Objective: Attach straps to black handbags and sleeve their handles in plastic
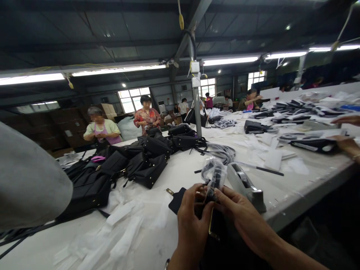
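Head view. The left hand (192, 221) and the right hand (239, 213) meet at the near edge of the white surface (180, 172), directly in front of the grey tape dispenser (246, 185). Both hands have their fingers curled in and pinched on a clear plastic-wrapped bundle (214, 176), which stands up from between the fingertips and rises just left of the tape dispenser. Below the hands lies a black bag (222, 240) with a gold metal fitting; how much of it the hands grip cannot be told. A flat black tag (176, 200) lies on the surface left of the tape dispenser, touching the left hand's fingers.

Further left of the tape dispenser, a heap of black handbags (135, 161) covers the surface, with loose white paper strips (126, 221) in front of it. Behind the tape dispenser a black pen (267, 170) lies on the surface. Beyond the heap, a person in a light green top (102, 129) and a person in a red patterned top (146, 118) stand at the far side. Well right of the tape dispenser, another person's hand (348, 144) rests at the surface edge.
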`<state>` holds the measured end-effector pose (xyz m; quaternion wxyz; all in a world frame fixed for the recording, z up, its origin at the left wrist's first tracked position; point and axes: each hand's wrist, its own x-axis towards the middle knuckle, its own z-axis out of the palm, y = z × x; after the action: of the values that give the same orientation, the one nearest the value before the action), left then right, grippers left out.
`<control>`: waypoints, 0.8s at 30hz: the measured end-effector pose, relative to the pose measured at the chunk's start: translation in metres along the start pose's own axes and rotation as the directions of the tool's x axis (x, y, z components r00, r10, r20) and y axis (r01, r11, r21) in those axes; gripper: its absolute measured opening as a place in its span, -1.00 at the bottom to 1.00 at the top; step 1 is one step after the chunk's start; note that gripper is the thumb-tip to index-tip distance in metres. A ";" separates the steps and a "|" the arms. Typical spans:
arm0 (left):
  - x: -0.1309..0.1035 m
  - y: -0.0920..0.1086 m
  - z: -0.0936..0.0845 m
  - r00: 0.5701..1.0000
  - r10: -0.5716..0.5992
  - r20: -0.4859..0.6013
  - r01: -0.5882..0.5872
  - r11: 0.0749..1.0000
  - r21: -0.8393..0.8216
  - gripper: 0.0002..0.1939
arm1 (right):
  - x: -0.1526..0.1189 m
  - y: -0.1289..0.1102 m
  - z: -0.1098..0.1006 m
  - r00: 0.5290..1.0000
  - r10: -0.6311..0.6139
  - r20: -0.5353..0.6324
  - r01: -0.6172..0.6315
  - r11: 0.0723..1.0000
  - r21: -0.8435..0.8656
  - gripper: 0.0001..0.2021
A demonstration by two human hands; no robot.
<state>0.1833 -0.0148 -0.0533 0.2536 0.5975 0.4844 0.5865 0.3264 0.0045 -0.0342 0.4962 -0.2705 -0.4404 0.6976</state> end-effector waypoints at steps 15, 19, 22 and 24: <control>0.033 0.030 -0.013 0.886 0.306 0.347 -0.438 0.796 0.417 -0.81 | -0.004 0.011 -0.007 0.983 -0.179 0.036 0.183 0.958 -0.223 -0.57; 0.032 0.031 -0.006 0.893 0.343 0.292 -0.446 0.768 0.460 -0.83 | -0.006 0.007 -0.006 0.979 -0.196 0.059 0.204 0.946 -0.250 -0.58; 0.030 0.026 -0.006 0.855 0.421 0.303 -0.517 0.736 0.437 -0.82 | -0.006 0.005 -0.006 0.978 -0.190 0.082 0.204 0.954 -0.221 -0.57; 0.030 0.021 -0.010 0.795 0.494 0.351 -0.606 0.678 0.417 -0.82 | -0.004 0.005 -0.008 0.978 -0.186 0.089 0.199 0.965 -0.170 -0.53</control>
<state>0.1756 0.0006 -0.0190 -0.0534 0.8188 0.3884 0.4195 0.3318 0.0026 -0.0424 0.5192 -0.2442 -0.5430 0.6132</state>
